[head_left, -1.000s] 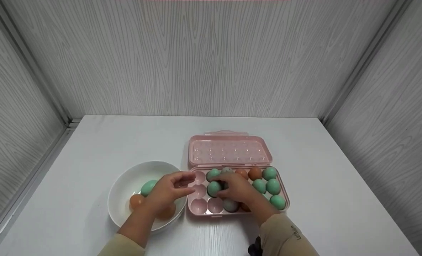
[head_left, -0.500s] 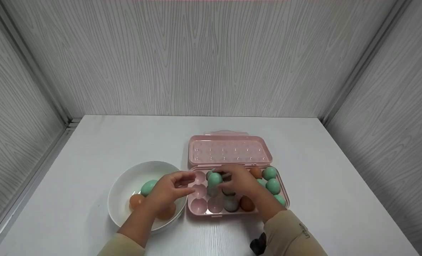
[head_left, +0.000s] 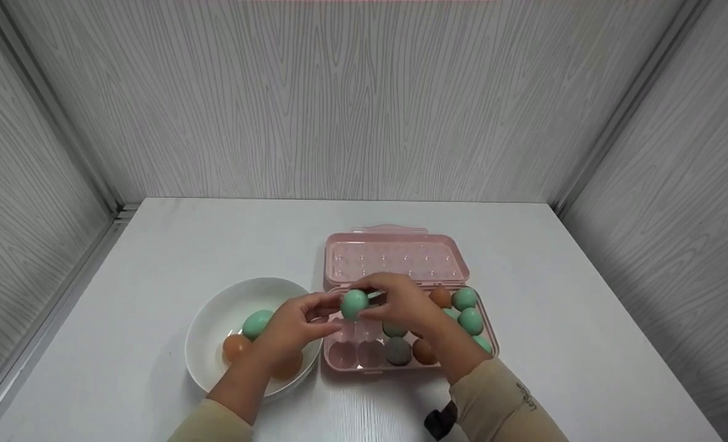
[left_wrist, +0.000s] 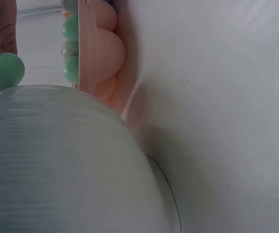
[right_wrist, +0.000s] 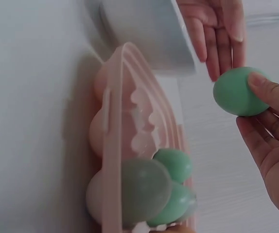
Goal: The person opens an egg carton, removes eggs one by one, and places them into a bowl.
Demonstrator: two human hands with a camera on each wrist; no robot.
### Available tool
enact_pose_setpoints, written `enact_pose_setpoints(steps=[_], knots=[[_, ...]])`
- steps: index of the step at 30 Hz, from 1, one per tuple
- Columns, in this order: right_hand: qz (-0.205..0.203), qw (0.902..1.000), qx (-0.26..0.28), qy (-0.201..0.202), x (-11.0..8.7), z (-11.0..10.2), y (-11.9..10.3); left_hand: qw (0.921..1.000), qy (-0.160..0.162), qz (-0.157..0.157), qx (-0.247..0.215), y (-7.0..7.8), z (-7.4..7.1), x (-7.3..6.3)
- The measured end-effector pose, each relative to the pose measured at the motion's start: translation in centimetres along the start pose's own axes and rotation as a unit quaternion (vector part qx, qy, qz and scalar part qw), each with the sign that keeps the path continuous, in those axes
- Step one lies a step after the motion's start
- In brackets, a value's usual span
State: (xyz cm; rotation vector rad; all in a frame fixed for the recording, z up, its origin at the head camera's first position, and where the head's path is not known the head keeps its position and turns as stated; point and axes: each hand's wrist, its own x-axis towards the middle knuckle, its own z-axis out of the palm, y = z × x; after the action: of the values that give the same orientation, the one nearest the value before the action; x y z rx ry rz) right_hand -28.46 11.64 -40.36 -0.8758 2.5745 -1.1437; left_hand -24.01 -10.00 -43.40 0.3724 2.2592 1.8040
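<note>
My right hand [head_left: 404, 310] pinches a green egg [head_left: 354, 304] between thumb and fingers, raised over the left end of a pink egg carton [head_left: 334, 368]. Just left of it is my left hand [head_left: 293, 325], fingers extended and spread from the thumb, fingertips right at the egg. In the right wrist view the held egg [right_wrist: 234, 92] lies sideways, the left fingers [right_wrist: 224, 53] close against its end. Green, brown and grey eggs fill the carton's right part; the leftmost front cups are bare. My right hand hides some of its back row.
A white bowl [head_left: 204, 301] stands left of the carton under my left forearm, with a green egg [head_left: 257, 323] and brown eggs [head_left: 235, 347] in it. The carton's lid [head_left: 398, 258] lies open toward the back. Grey wood-grain walls [head_left: 352, 98] surround the white table [head_left: 554, 294].
My right hand has lifted the green egg out of the second column of the carton and brought it left to my left hand. The left hand has barely moved.
</note>
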Motion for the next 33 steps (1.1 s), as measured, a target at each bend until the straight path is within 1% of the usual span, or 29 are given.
enact_pose_setpoints(steps=[1, 5, 9, 15, 21, 24, 30, 33], knots=[[-0.004, 1.0000, 0.000, -0.001, 0.1, 0.0, -0.3, 1.0000, 0.000, 0.004, 0.000, 0.1, 0.1, 0.0], [0.003, 1.0000, -0.007, -0.006, 0.3, 0.1, -1.4, 0.9999, 0.004, 0.010, 0.007, 0.4, 0.2, 0.0], [0.012, 0.9998, -0.014, -0.008, 0.4, 0.2, -2.1, 0.9999, 0.015, 0.003, 0.005, 0.5, 0.3, 0.1], [0.000, 1.0000, 0.004, -0.009, 0.7, 0.5, -2.6, 0.9993, 0.035, -0.003, 0.012, 0.5, 0.4, 0.4], [0.015, 0.9998, 0.014, -0.001, 0.9, 0.8, -3.0, 0.9991, 0.041, 0.007, -0.003, 0.7, 0.4, 0.4], [0.016, 0.9996, 0.022, 0.006, 0.9, 1.0, -3.1, 0.9988, 0.047, 0.007, 0.000, 0.7, 0.3, 0.4], [-0.005, 0.9987, 0.047, 0.018, 0.9, 1.4, -3.0, 0.9979, 0.060, 0.021, 0.010, 0.7, 0.1, 0.3], [-0.012, 0.9985, 0.052, 0.015, 0.9, 1.4, -3.0, 0.9981, 0.058, 0.017, 0.012, 0.6, 0.0, 0.2]])
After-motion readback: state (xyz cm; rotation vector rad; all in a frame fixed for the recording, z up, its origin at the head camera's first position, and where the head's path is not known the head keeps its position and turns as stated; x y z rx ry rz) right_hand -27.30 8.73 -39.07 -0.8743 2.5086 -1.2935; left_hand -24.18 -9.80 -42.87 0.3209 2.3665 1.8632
